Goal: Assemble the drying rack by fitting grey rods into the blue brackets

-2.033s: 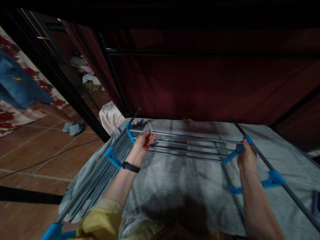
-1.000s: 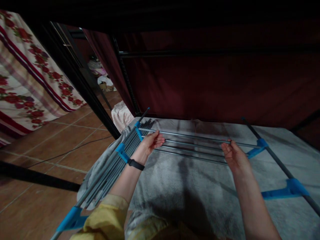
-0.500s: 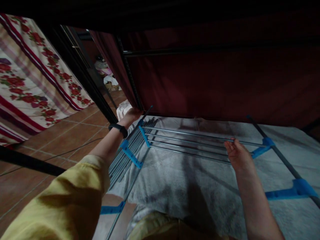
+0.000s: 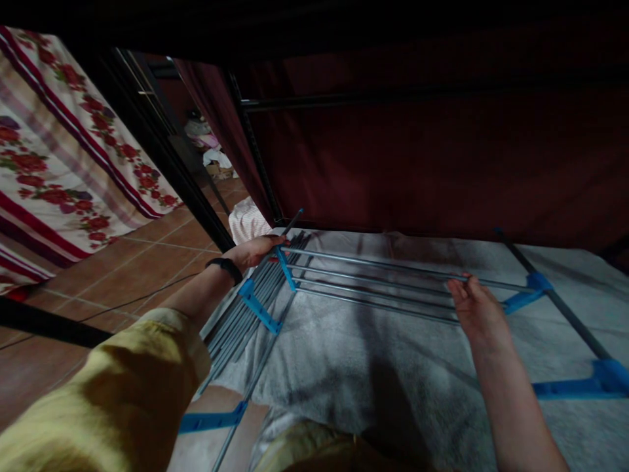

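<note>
Rack (image 4: pixel 368 261), tubular, over grey blanket (image 4: pixel 334 344): I judge it light, stiff, slick, best held at blue brackets (image 4: pixel 285 269); my left hand (image 4: pixel 259 250) grips its left end, my right hand (image 4: pixel 476 303) pinches its top rod (image 4: pixel 407 267).

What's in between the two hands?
In the head view, a blue bracket beside the left hand, then grey rods running to the right hand, with grey cloth underneath.
</note>
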Tool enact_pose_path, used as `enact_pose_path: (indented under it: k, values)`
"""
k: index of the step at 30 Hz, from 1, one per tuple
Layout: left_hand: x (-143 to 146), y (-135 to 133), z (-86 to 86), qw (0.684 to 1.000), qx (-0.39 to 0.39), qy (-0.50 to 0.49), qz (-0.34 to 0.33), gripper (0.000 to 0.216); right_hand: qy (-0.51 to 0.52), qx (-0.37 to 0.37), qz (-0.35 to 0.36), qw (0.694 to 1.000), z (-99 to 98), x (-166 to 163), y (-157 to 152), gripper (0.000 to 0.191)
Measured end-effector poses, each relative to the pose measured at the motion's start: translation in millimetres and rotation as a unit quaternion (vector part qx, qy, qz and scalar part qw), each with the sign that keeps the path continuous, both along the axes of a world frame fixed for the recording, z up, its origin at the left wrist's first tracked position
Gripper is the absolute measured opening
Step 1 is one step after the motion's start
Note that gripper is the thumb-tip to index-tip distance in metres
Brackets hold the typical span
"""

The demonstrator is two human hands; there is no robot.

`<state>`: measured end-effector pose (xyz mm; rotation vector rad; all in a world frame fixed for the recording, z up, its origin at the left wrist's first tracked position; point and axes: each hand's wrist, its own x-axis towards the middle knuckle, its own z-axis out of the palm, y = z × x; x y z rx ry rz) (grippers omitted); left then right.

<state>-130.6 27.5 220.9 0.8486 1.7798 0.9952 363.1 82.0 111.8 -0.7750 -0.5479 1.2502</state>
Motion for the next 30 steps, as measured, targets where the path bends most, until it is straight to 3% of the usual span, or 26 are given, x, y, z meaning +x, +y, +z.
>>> enact_pose_path:
  k: [11,20,30]
  values:
    - [-7,-2,-0.6,0.997,0.011,-0.016,-0.079,0.054,-0.023,0.011,-0.012,1.0,5.7,-4,-6,0.03]
    - [-16,1,1.6,0.991,-0.005,-0.029,-0.129,0.049,-0.038,-0.011,-0.022,0.999,6.6,-7,-7,0.03]
    - [-13,5,-2.7,0.995,-0.002,-0.003,-0.103,0.049,-0.031,-0.031,0.007,0.999,9.1,-8,-15,0.022]
